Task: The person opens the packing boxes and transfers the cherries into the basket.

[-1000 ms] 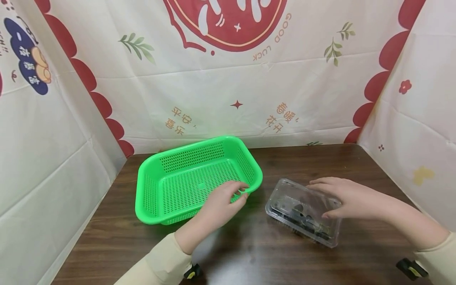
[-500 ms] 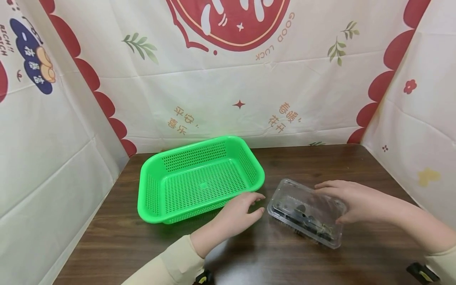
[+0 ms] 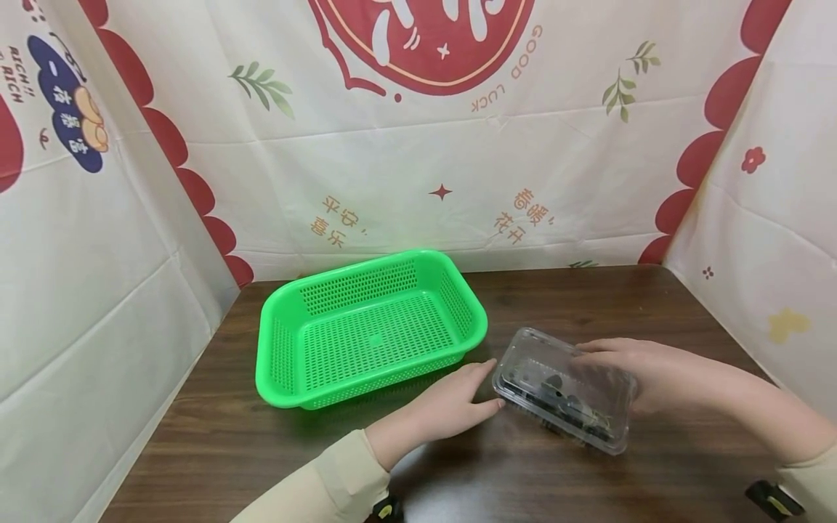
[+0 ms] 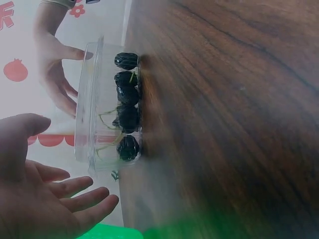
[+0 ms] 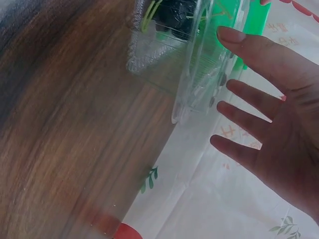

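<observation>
A clear plastic clamshell box (image 3: 562, 392) with its lid down lies on the table, turned at a slant. Inside are several dark, glossy, round fruits (image 4: 127, 118) with thin green stems; their exact kind is unclear. My left hand (image 3: 451, 407) is at the box's left end, fingers extended and spread, thumb and index tips close to its corner. In the left wrist view a small gap shows between those fingers and the box. My right hand (image 3: 644, 374) hovers over the right end, fingers spread; the right wrist view shows its fingertips beside the lid, contact hard to tell.
A green perforated plastic basket (image 3: 373, 319) with nothing in it stands left of the box, behind my left hand. The dark wooden table (image 3: 556, 298) ends at a printed white cloth (image 3: 366, 174) at the back, with cloth on both sides too.
My left hand has moved right, from the basket's front rim to the left end of the box. My right hand has shifted slightly. The box stays in place, lid down.
</observation>
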`<state>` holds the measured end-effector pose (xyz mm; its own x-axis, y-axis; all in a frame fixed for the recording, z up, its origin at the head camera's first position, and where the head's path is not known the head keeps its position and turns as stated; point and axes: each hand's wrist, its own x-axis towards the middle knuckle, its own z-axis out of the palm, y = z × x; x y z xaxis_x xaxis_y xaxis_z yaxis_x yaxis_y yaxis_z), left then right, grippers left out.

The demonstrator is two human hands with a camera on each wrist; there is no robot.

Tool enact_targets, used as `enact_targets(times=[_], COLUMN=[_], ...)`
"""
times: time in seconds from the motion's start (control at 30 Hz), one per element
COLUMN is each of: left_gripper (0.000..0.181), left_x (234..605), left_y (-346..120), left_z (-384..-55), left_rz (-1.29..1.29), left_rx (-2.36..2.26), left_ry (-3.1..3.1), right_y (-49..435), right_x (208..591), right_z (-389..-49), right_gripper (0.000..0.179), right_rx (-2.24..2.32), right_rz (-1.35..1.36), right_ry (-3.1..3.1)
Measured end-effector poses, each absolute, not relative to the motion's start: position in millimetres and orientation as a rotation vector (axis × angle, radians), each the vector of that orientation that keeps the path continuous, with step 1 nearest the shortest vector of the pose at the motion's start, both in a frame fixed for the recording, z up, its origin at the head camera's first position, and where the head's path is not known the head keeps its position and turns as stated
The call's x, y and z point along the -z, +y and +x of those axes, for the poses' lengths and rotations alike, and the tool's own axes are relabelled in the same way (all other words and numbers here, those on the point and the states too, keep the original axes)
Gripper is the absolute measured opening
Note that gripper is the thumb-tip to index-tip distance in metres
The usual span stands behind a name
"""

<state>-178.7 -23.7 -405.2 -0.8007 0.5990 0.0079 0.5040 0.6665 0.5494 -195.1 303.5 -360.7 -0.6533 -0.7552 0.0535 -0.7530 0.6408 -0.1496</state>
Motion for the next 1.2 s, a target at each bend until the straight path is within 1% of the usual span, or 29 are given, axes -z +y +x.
enact_targets(times=[0.13, 0.27, 0.33, 0.53, 0.7, 0.87, 1.07, 1.2], left_gripper=[0.068, 0.066, 0.062, 0.041, 0.031, 0.026, 0.021, 0.022], left_x=[405.4, 406.1, 406.3, 405.4, 402.8, 402.1, 403.4, 405.2], left_y=[-23.8, -25.8, -26.8, -27.2, -26.1, -24.8, -23.5, -21.8], left_z=[-179.2, -179.6, -180.2, -181.5, -181.0, -179.8, -178.0, -179.3], left_rz=[0.938, 0.979, 0.978, 0.827, 0.75, 0.733, 0.652, 0.614], left_rx=[-0.81, -0.786, -0.8, -1.018, -1.146, -1.215, -1.343, -1.417], left_ry=[2.689, 2.704, 2.731, 2.773, 2.741, 2.688, 2.559, 2.47], right_y=[300.5, 299.2, 299.3, 299.5, 297.4, 292.9, 288.4, 285.0], right_x=[363.1, 364.4, 364.5, 365.0, 366.4, 369.1, 374.5, 376.9], right_z=[-196.0, -196.5, -196.4, -195.8, -195.2, -194.1, -196.3, -196.8], right_gripper=[0.073, 0.071, 0.07, 0.067, 0.067, 0.069, 0.067, 0.066], right_rx=[0.232, 0.228, 0.227, 0.207, 0.189, 0.204, 0.205, 0.228], right_rz=[-1.354, -1.326, -1.296, -1.291, -1.264, -1.227, -1.218, -1.181], right_ry=[2.826, 2.805, 2.8, 2.826, 2.854, 2.885, 2.939, 2.975])
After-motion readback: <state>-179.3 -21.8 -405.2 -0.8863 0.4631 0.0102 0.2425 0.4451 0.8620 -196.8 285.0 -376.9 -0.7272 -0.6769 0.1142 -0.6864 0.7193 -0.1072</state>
